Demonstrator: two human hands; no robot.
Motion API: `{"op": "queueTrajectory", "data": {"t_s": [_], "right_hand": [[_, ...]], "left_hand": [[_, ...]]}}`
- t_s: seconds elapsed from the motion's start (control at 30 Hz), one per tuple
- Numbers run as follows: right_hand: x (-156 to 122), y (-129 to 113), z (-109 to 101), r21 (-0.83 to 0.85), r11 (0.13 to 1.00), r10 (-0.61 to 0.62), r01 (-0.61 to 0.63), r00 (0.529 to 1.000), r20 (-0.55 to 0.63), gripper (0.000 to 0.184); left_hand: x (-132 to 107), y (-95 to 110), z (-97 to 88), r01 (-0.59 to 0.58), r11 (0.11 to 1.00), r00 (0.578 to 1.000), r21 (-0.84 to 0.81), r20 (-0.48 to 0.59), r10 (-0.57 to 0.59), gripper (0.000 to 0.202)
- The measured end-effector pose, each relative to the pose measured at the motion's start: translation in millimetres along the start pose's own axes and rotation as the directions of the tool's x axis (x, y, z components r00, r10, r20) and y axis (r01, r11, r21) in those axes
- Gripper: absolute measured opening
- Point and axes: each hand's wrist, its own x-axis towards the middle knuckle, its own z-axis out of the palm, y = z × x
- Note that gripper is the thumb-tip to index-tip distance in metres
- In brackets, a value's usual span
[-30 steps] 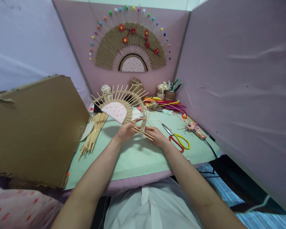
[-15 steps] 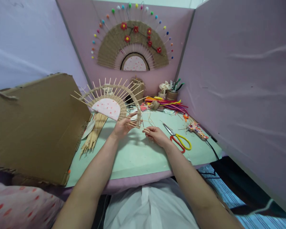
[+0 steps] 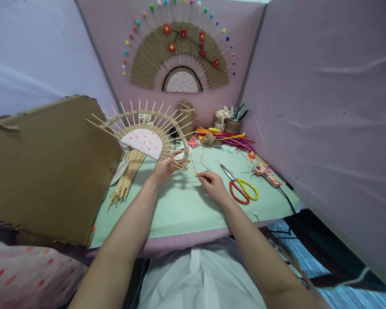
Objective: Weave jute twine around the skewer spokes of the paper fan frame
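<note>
Stick fan, half woven, is held up off the green table in the head view, at about 11 o'clock from the person. Its bare stick tips spread toward 10 through 1 o'clock. The left hand is closed on the fan's lower right corner, thumb and fingers clamping the last few sticks. The right hand, just beside it at 3 o'clock, pinches the end of a thin twine strand that loops up to the woven band.

The likeliest trouble, as I judge it, is the one-corner hold. The whole fan hangs from a few thin sticks, so a hard tug on the strand could bend or snap one, or twist the fan out of the fingers. The slack loop could also catch on a protruding stick tip. The left-most tips are near the cardboard sheet at 9 o'clock, so a swing that way would catch them.

For room, bare table lies below both hands toward 6 o'clock, up to the near edge. The scissors lie close at 3 o'clock of the right hand, with a glue gun beyond. A bundle of sticks lies at 9 o'clock of the left hand. Pipe cleaners and jars crowd 1 o'clock, and the partition walls close off the back and the right.
</note>
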Motion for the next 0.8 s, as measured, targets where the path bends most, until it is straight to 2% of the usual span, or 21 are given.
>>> {"op": "queueTrajectory", "data": {"t_s": [0.13,0.27,0.33,0.47,0.53,0.67,0.8], "right_hand": [[-2.2,-0.8,-0.3,-0.141,0.981,-0.149,0.137,0.986,-0.079,0.016],[-5.5,-4.5,2.0,-0.195,0.952,-0.266,0.237,0.954,-0.136,0.015],[-6.9,-5.5,5.0,-0.199,0.936,-0.315,0.289,0.942,-0.114,0.015],[-8.8,-4.1,9.7,-0.194,0.912,-0.367,0.36,0.93,0.002,0.02],[-9.2,-2.7,10.0,-0.187,0.912,-0.367,0.365,0.93,0.026,0.021],[-8.7,-2.4,9.0,-0.145,0.941,-0.313,0.307,0.949,-0.024,0.02],[-5.8,-5.0,7.4,-0.052,0.991,-0.132,0.127,0.986,-0.102,0.019]], "left_hand": [[0.4,-0.2,-1.2,-0.008,0.999,1.0,0.032,-0.012,0.009,0.045],[0.5,-3.7,4.7,-0.018,0.998,0.999,0.062,-0.029,0.019,0.044],[0.7,-8.1,11.0,-0.025,0.996,0.998,0.083,-0.048,0.029,0.044],[1.4,-17.7,25.7,-0.042,0.994,0.994,0.105,-0.098,0.052,0.049],[1.1,-19.5,31.2,-0.052,0.995,0.994,0.082,-0.092,0.059,0.05],[-2.2,-15.3,35.3,-0.042,0.999,0.999,-0.003,-0.012,0.042,0.048],[-6.9,-10.0,34.1,0.024,0.998,0.997,-0.061,0.069,-0.02,0.047]]}}
